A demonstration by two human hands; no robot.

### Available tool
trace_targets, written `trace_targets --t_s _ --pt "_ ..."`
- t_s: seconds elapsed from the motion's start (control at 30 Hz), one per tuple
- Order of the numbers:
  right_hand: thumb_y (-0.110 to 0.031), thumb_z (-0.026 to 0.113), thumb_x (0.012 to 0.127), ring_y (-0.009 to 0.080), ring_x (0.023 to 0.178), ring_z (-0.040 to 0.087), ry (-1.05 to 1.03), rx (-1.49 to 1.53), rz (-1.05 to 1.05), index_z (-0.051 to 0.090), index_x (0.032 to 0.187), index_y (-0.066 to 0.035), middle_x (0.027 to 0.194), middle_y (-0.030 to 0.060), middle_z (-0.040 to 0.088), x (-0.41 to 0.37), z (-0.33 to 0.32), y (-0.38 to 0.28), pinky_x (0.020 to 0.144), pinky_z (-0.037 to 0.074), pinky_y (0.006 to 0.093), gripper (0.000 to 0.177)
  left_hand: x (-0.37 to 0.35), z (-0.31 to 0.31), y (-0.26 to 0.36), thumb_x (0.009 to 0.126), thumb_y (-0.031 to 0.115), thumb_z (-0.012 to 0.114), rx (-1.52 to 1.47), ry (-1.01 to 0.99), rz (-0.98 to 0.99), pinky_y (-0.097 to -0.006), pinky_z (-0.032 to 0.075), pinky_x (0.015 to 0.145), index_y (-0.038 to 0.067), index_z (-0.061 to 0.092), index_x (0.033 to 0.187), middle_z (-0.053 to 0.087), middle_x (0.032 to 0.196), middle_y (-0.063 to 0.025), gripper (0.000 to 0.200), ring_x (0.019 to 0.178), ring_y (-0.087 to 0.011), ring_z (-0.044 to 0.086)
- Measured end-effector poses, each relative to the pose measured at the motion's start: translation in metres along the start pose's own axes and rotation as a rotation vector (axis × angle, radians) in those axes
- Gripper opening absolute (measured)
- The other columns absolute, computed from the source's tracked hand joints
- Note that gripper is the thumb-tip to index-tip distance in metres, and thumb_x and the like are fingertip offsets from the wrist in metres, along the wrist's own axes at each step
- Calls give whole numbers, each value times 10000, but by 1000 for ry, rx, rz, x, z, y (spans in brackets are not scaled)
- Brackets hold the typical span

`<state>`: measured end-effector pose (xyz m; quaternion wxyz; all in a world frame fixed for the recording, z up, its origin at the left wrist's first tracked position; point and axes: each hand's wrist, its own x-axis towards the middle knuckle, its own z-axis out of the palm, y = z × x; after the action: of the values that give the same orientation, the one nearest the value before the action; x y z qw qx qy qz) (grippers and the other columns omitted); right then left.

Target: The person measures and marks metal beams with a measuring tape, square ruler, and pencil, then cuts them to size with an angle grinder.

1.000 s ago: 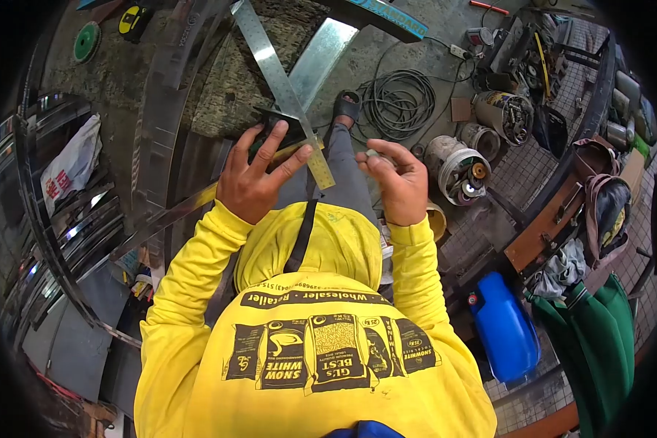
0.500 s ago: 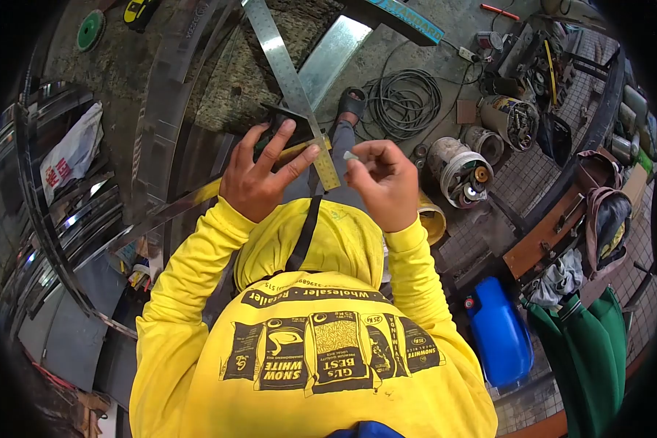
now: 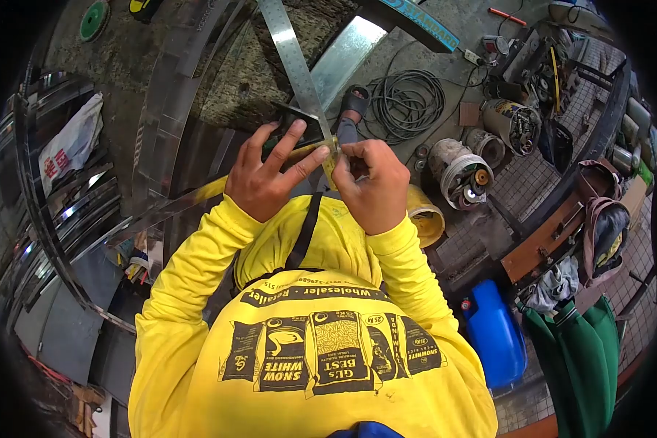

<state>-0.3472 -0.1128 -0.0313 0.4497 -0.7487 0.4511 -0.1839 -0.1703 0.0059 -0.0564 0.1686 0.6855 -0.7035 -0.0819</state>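
My left hand (image 3: pixel 266 171) holds a steel square with spread fingers, thumb near its long graduated blade (image 3: pixel 288 55) and fingertips at its dark short arm (image 3: pixel 299 112). The square lies across a shiny metal bar (image 3: pixel 135 226) that reflects yellow. My right hand (image 3: pixel 372 182) is pinched closed at the blade's lower end, touching or nearly touching it. The small pale chalk-like piece between its fingertips is hidden now. Below the hands is the yellow hood (image 3: pixel 336 233) of the sweatshirt.
Coiled black cable (image 3: pixel 409 106) lies beyond a sandalled foot (image 3: pixel 355 102). To the right stand a bucket of discs (image 3: pixel 463 175), a yellow bucket (image 3: pixel 425 219) and a blue container (image 3: pixel 495 336). Curved metal frames (image 3: pixel 51 248) fill the left. A green disc (image 3: pixel 93 20) lies far left.
My right hand has moved left with the pale piece, up to the blade's end. My left hand keeps its hold on the square; the view has shifted slightly.
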Motion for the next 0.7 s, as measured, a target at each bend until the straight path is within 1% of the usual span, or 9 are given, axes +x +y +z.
trace_targets --t_s 0.07,0.17,0.27,0.37,0.47,0.57,0.6,0.67,0.7 --pt "-25 781 812 361 714 653 -3 -21 -37 641 931 -28 817 142 629 0 2 -1 623 533 419 184 0 1 0 795 69 775 2 6 1 -466 541 1003 350 724 1350 501 1575 -35 624 1285 -392 535" --pt "-42 776 829 394 736 652 5 -76 -40 639 944 -30 862 157 637 -2 4 -5 639 540 450 180 0 1 0 799 74 773 -3 12 -1 -467 541 999 347 725 1349 506 1571 -36 616 1280 -390 533" --pt "-66 762 853 404 752 657 -15 -143 -17 629 951 -34 885 164 629 -2 7 -11 646 546 469 169 0 1 1 801 76 768 -18 14 -8 -472 538 997 338 736 1333 506 1571 -35 594 1278 -387 530" --pt "-36 790 822 320 687 651 11 -197 -38 640 914 -23 818 138 625 4 12 -14 615 530 397 176 1 0 0 807 79 762 -20 7 -13 -475 537 997 324 755 1304 505 1573 -32 555 1279 -383 526" --pt "-43 792 820 326 676 642 33 -204 -92 638 897 -22 808 137 620 20 17 -16 610 526 399 174 1 1 0 814 84 754 -31 2 -11 -474 535 998 315 771 1280 502 1576 -28 520 1280 -378 523" --pt "-52 788 814 339 692 648 -16 -215 -38 635 885 -18 817 142 628 14 12 -19 619 526 406 172 2 -1 1 821 87 745 -39 4 -11 -471 535 996 312 776 1274 503 1576 -28 507 1280 -377 522" --pt "-74 778 833 366 702 648 -27 -202 -38 629 903 -25 836 146 624 11 10 -17 623 531 432 172 2 -1 1 824 87 741 -37 9 -15 -470 535 995 312 776 1275 503 1575 -28 505 1279 -377 522" --pt "-120 758 870 420 721 647 -48 -180 -34 616 939 -39 874 155 615 4 8 -12 630 540 485 177 1 0 -2 864 140 732 -11 13 0 -442 526 1004 328 744 1323 494 1580 -32 497 1267 -362 531" --pt "-123 762 864 415 724 651 -38 -166 -52 617 935 -39 879 157 618 6 9 -12 626 540 479 182 1 1 -2 884 166 727 -3 13 9 -428 521 1009 337 729 1347 489 1582 -33 494 1261 -355 536"
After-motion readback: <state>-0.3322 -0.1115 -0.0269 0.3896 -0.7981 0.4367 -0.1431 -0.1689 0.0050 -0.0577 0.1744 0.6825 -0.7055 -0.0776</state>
